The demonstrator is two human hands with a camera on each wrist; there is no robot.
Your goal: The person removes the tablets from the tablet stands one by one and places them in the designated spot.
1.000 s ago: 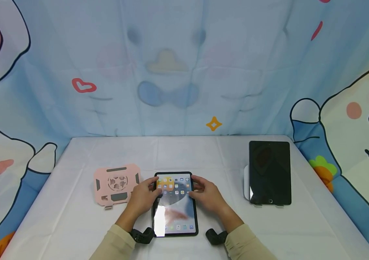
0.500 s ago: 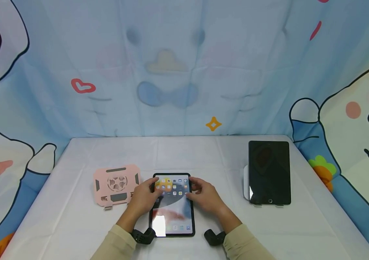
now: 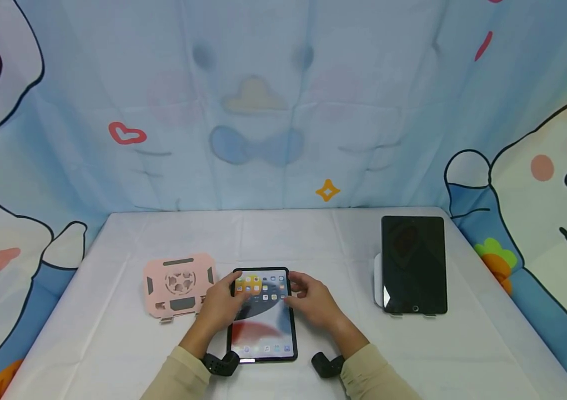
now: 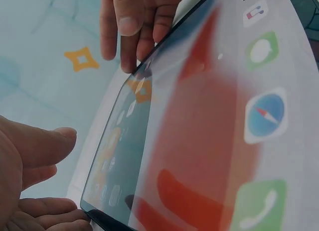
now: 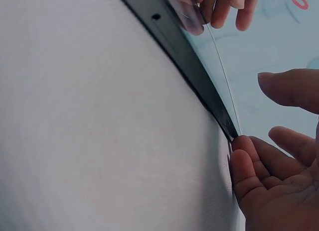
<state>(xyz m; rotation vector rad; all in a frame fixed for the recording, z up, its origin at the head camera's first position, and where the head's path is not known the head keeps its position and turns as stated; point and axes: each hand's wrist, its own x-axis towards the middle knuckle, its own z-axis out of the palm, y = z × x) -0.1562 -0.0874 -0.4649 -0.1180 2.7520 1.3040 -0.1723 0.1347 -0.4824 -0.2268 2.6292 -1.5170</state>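
Observation:
A tablet [image 3: 262, 311] with a lit screen and black edge is in front of the person, its icons upright in the head view. My left hand [image 3: 220, 303] holds its upper left side, and my right hand [image 3: 315, 303] holds the upper right side. In the left wrist view, the left hand [image 4: 30, 166] has its fingers at the tablet's corner and its thumb apart from the glass. The right wrist view has the right hand's curled fingertips [image 5: 242, 164] against the black edge, thumb raised clear. The finger parts beneath the tablet are hidden.
A pink stand [image 3: 180, 283] with cutouts lies left of the tablet, close to the left hand. A second, dark-screened tablet [image 3: 414, 264] rests on a white stand [image 3: 379, 280] at the right. White cloth [image 3: 303, 233] covers the table; a printed blue curtain [image 3: 263, 183] hangs behind.
The lit tablet has shifted slightly left, and its top edge sits a little lower in view. The bright reflection on its screen has shrunk. My right hand has moved slightly left with it.

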